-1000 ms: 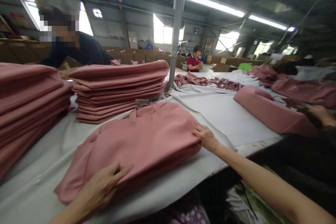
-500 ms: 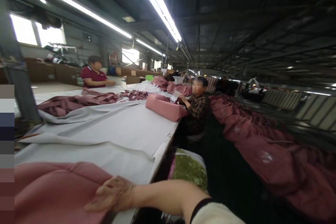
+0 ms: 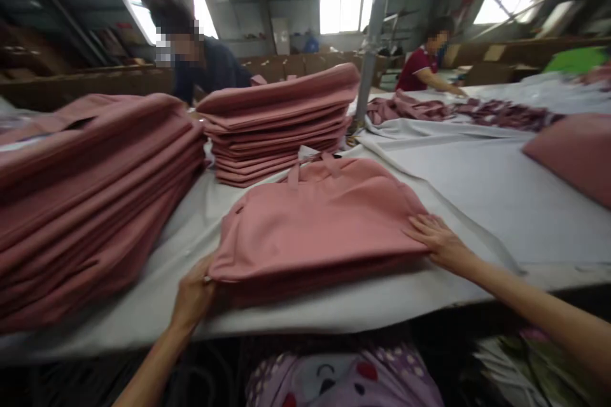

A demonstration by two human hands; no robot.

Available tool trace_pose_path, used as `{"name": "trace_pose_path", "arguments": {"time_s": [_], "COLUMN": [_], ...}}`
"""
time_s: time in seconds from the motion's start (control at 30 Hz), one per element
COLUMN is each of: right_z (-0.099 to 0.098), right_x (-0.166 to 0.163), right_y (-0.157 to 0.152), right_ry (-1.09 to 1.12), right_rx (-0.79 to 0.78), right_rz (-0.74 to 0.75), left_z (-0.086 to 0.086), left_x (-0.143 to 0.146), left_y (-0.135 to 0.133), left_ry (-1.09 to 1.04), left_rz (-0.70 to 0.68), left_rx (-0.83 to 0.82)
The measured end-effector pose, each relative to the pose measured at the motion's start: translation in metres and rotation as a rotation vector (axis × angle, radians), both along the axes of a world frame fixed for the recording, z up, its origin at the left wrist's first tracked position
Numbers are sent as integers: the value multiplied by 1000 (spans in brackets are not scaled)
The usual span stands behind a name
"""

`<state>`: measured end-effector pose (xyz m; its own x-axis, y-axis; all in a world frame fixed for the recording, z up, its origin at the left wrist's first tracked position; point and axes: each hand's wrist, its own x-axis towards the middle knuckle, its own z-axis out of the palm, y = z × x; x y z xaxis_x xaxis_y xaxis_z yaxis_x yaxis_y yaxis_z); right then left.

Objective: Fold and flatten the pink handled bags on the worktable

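Note:
A pink bag with short handles lies flat on the cloth-covered table in front of me, its handles toward the far side. At the bag's near left corner, my left hand is closed round the edge, with part of the fingers hidden. My right hand rests on the bag's right end, fingers stretched out over the fabric. Directly behind the bag stands a stack of flattened pink bags. To the left, a larger pile of pink bags leans over the table.
White cloth covers the table. A metal post rises beyond the bag. Another pink bag lies at the right. Across the table are a person in dark clothing and a person in a maroon shirt, near fabric strips.
My view has swung left from along the table to straight across it. My left hand has come into view at the bag's corner. The right hand is still on pink fabric.

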<state>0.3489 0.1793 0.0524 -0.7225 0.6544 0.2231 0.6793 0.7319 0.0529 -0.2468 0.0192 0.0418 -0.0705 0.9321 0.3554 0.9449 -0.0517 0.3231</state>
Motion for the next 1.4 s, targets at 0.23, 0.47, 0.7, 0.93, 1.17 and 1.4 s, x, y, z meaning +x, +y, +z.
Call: {"name": "trace_pose_path", "arguments": {"time_s": [0.23, 0.47, 0.7, 0.93, 1.17, 1.4], "right_z": [-17, 6, 20, 7, 39, 146], "right_x": [12, -3, -7, -4, -16, -75], "right_y": [-2, -3, -4, -7, -2, 34], "right_ry": [4, -56, -114, -72, -85, -22], "right_rx": [129, -9, -90, -165, -369, -433], "right_rz": [69, -1, -29, -35, -98, -191], "left_z": [-8, 101, 127, 48, 17, 25], "left_x": [-9, 14, 161, 179, 180, 180], "left_y": [-16, 9, 94, 105, 98, 98], "left_ry": [-59, -6, 239, 264, 199, 188], "left_rz": [29, -77, -945, -977, -869, -892], "left_rx": [-99, 49, -381, -607, -515, -495]}}
